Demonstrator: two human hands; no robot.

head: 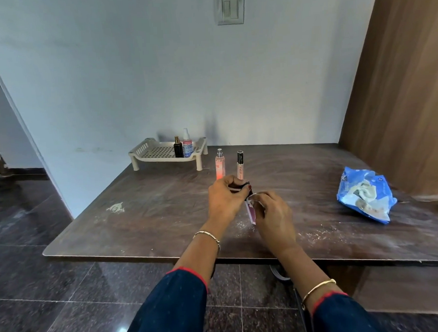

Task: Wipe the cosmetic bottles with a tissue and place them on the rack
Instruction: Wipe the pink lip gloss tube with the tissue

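Both forearms outstretched, left hand (223,201) and right hand (275,215) side by side, fingers curled.

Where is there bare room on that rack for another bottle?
On the rack, the left half up to the black bottle is bare. That bottle and the spray bottle crowd the right end.
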